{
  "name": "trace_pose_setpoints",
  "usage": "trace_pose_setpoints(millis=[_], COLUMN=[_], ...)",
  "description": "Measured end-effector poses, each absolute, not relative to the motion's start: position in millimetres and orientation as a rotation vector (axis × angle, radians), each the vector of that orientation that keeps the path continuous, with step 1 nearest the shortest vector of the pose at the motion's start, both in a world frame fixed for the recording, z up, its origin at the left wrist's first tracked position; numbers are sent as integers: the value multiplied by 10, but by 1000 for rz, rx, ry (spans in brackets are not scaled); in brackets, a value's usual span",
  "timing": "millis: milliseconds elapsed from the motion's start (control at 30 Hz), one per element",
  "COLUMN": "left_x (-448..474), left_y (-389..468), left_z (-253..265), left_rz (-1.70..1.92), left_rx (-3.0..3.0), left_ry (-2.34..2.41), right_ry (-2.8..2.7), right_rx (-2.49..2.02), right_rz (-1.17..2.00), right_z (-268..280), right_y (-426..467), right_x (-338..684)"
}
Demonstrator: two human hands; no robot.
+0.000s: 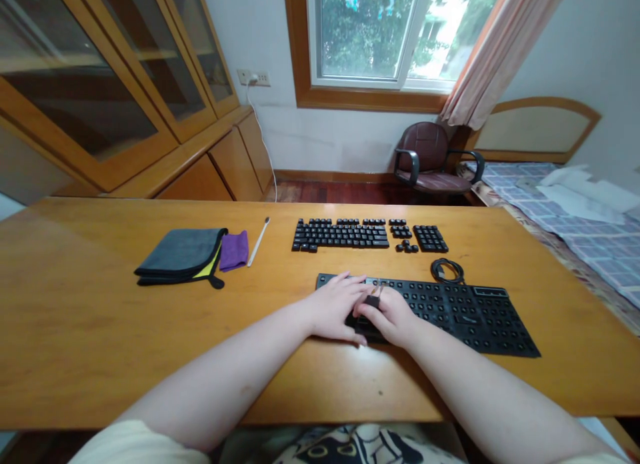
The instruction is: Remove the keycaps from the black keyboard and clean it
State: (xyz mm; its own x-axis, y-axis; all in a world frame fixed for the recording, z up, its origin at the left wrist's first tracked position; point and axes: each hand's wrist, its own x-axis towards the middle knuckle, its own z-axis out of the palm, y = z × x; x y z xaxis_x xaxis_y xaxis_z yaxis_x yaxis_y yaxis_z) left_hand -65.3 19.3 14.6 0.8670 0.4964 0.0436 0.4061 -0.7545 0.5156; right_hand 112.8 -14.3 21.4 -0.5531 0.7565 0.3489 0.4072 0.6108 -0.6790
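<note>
A black keyboard base (467,317) with its keycaps off lies near the front edge of the desk, its rows of key switches bare. My left hand (337,307) rests over its left end with the fingers stretched out. Close beside it, my right hand (393,314) grips a small keycap puller (372,301) with a black body and thin metal prongs. Fingers of both hands almost meet there, and the keys beneath them are hidden. Behind the base, the loose black keycaps (343,235) are laid out in keyboard order.
A coiled black cable (447,271) lies behind the base. To the left are a white brush (259,242), a purple cloth (234,251) and a folded grey towel (181,252) on the wooden desk (125,357). Beyond stand a chair (430,154) and a glass-door cabinet (120,84).
</note>
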Motion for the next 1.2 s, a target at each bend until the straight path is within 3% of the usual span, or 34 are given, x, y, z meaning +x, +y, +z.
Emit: trace_pose_setpoints(millis=[267, 500, 900, 1200], left_x=[-682, -636, -660, -528], left_y=[200, 10, 57, -55], left_z=[202, 298, 269, 231], left_rz=[159, 263, 349, 289], left_rx=[2538, 2625, 2742, 2778], left_ry=[598, 576, 318, 664], right_ry=[-1533, -912, -567, -321], right_rx=[-1122, -1022, -992, -982], right_rz=[864, 1018, 1052, 1182], right_z=[153, 89, 47, 51], right_y=[-163, -75, 147, 228], right_x=[1131, 1094, 1182, 1212])
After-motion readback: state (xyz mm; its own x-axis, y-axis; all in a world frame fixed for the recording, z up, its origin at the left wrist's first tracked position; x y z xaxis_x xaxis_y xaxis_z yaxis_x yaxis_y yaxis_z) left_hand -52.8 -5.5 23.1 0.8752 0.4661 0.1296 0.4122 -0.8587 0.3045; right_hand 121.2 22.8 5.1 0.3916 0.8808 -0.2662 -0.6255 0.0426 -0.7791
